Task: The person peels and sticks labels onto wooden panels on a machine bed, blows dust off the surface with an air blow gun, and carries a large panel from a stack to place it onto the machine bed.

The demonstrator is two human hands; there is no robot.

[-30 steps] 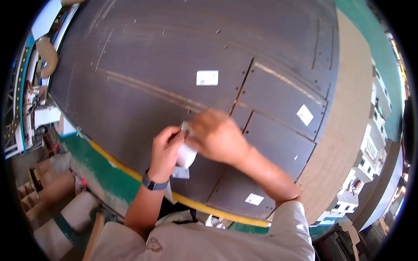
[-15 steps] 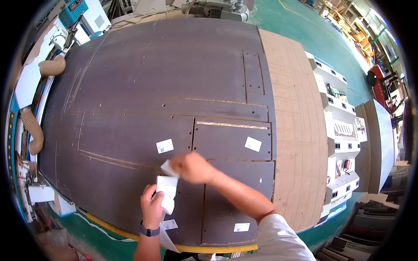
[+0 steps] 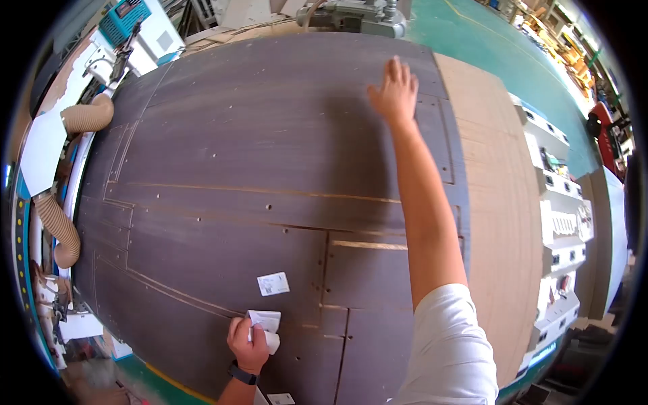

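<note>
My left hand, with a dark watch on its wrist, grips a roll of white labels at the lower middle. My right hand reaches far forward, fingers spread, over the far right part of the dark panel. No label can be seen in it, though its palm side is hidden. A printed white label lies on the panel just beyond the roll. Another label shows at the bottom edge. My right forearm hides part of the cut-out pieces at right.
Cut grooves and small holes mark the panel. A brown board adjoins its right side, with white machine units beyond. Ribbed hoses and a machine stand at left. A grey motor sits behind the far edge.
My right hand has moved from beside the roll, where it held a white label, to far forward with spread fingers. My left hand keeps the roll. The view has shifted.
</note>
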